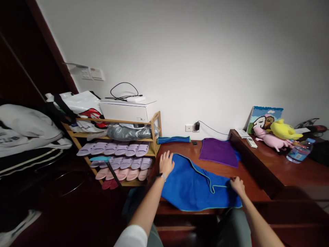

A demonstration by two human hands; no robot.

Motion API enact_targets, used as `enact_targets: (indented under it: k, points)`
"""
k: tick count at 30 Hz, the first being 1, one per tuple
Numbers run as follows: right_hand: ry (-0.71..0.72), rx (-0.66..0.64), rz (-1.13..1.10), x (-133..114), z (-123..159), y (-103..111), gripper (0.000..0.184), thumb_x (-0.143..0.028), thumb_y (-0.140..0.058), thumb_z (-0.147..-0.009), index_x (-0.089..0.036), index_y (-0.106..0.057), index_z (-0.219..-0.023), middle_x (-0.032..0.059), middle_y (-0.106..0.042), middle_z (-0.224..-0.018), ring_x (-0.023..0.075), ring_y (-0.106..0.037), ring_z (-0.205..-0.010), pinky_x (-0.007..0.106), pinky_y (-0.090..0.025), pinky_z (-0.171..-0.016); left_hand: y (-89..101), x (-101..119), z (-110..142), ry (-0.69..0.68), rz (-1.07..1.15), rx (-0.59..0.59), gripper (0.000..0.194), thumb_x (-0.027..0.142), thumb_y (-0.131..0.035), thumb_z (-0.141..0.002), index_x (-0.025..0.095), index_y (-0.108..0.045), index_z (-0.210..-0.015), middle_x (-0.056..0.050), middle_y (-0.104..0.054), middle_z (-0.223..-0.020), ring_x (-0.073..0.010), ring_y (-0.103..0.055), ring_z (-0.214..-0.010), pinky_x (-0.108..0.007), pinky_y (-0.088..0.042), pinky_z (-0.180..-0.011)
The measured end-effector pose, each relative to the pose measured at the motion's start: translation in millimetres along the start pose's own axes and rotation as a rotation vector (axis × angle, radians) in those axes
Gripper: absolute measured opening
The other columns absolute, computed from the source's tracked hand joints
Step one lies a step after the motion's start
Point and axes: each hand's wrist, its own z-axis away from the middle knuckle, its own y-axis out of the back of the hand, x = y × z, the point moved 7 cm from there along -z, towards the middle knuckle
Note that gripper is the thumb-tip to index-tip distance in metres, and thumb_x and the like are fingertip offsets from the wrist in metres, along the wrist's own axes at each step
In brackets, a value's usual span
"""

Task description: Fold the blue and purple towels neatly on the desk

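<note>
A blue cloth [189,187] with light green edging lies partly folded over itself on the brown wooden table, its near edge hanging at the table's front. My left hand [167,164] rests with fingers stretched out at the cloth's left upper corner. At the right end, the fingers of my right hand [238,186] are closed on the folded edge of the same cloth. Behind it lies a purple cloth [219,151], with a bit of blue fabric showing under its right side. A rolled blue cloth [173,139] sits against the wall.
Left of the table stands a wooden shoe rack [154,147] with several pairs of slippers and a white box [125,110] on top. A raised ledge at right holds a pink plush toy [269,139], a yellow plush toy [284,129], a remote [251,142] and a water bottle [300,151].
</note>
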Motion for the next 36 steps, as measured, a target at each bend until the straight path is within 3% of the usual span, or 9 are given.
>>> enact_targets:
  k: [3, 7, 9, 14, 20, 23, 26, 31, 36]
  points:
    - [0.064, -0.030, -0.027, 10.7, 37.8, -48.4, 0.041, -0.039, -0.055, -0.087, -0.019, -0.074, -0.117, 0.0225, -0.071, -0.123, 0.0386, -0.072, -0.109, 0.056, -0.058, -0.094, -46.7, -6.0, 66.1, -0.057, -0.055, 0.024, 0.041, 0.021, -0.054, -0.099, 0.018, -0.074, -0.134, -0.018, -0.068, -0.146, -0.0341, -0.060, -0.137, -0.049, -0.043, -0.119]
    - [0.546, -0.180, -0.191, -18.7, 69.2, -92.6, 0.040, -0.036, -0.056, -0.093, -0.029, -0.072, -0.130, 0.0119, -0.069, -0.133, 0.0308, -0.068, -0.121, 0.049, -0.055, -0.108, -84.8, -38.0, 140.7, -0.031, -0.077, 0.016, 0.039, 0.029, -0.049, -0.104, 0.020, -0.077, -0.129, -0.016, -0.074, -0.134, -0.0326, -0.066, -0.127, -0.047, -0.051, -0.109]
    - [0.638, -0.261, -0.200, -28.1, 76.8, -104.1, 0.037, -0.040, -0.057, -0.096, -0.030, -0.073, -0.128, 0.0106, -0.071, -0.131, 0.0292, -0.069, -0.119, 0.047, -0.057, -0.106, -86.8, -50.3, 160.9, -0.031, -0.081, 0.009, 0.041, 0.032, -0.049, -0.105, 0.020, -0.076, -0.133, -0.016, -0.074, -0.139, -0.0341, -0.064, -0.132, -0.050, -0.050, -0.113]
    - [0.601, -0.289, -0.224, -27.5, 76.9, -110.7, 0.034, -0.047, -0.042, -0.105, -0.028, -0.071, -0.100, 0.0098, -0.077, -0.105, 0.0273, -0.075, -0.099, 0.041, -0.061, -0.090, -70.7, -74.2, 174.0, 0.032, -0.103, -0.041, 0.040, 0.036, -0.049, -0.105, 0.022, -0.077, -0.131, -0.014, -0.075, -0.137, -0.0332, -0.067, -0.129, -0.047, -0.053, -0.108]
    - [0.349, -0.199, -0.312, -3.1, 50.6, -100.4, 0.042, -0.058, -0.033, -0.106, -0.029, -0.063, -0.111, 0.0082, -0.080, -0.091, 0.0275, -0.078, -0.076, 0.036, -0.059, -0.070, -57.6, -87.9, 179.8, 0.127, -0.149, -0.058, 0.036, 0.033, -0.050, -0.105, 0.021, -0.079, -0.122, -0.013, -0.076, -0.131, -0.0324, -0.068, -0.124, -0.042, -0.054, -0.099]
    - [0.319, -0.165, -0.217, -7.1, 21.9, -88.9, 0.040, -0.054, -0.036, -0.104, -0.026, -0.064, -0.110, 0.0108, -0.081, -0.089, 0.0290, -0.079, -0.075, 0.036, -0.058, -0.068, -56.4, -87.0, 174.0, 0.128, -0.184, -0.103, 0.034, 0.032, -0.049, -0.105, 0.023, -0.080, -0.118, -0.012, -0.077, -0.125, -0.0311, -0.069, -0.118, -0.041, -0.053, -0.094]
    - [0.374, -0.135, -0.233, -21.6, -10.3, -74.3, 0.035, -0.051, -0.044, -0.099, -0.025, -0.066, -0.108, 0.0145, -0.082, -0.106, 0.0308, -0.081, -0.094, 0.041, -0.062, -0.083, -54.7, -90.7, 148.8, 0.133, -0.187, -0.162, 0.034, 0.031, -0.047, -0.106, 0.023, -0.080, -0.113, -0.011, -0.077, -0.116, -0.0304, -0.070, -0.111, -0.040, -0.052, -0.093]
    - [0.524, -0.141, -0.311, -35.6, -34.8, -53.8, 0.042, -0.047, -0.053, -0.086, -0.022, -0.071, -0.116, 0.0152, -0.081, -0.118, 0.0318, -0.079, -0.110, 0.047, -0.062, -0.101, -62.7, -110.1, 67.6, 0.210, -0.041, -0.216, 0.039, 0.028, -0.046, -0.104, 0.022, -0.074, -0.130, -0.014, -0.074, -0.129, -0.0294, -0.066, -0.121, -0.041, -0.049, -0.106]
    - [0.540, -0.037, -0.308, -21.3, -18.9, -27.1, 0.033, -0.045, -0.047, -0.100, -0.031, -0.074, -0.113, 0.0092, -0.083, -0.116, 0.0341, -0.080, -0.109, 0.050, -0.067, -0.098, -97.3, -126.7, -12.2, 0.331, 0.035, -0.230, 0.048, 0.036, -0.054, -0.102, 0.019, -0.066, -0.145, -0.020, -0.072, -0.136, -0.0324, -0.070, -0.118, -0.043, -0.053, -0.100]
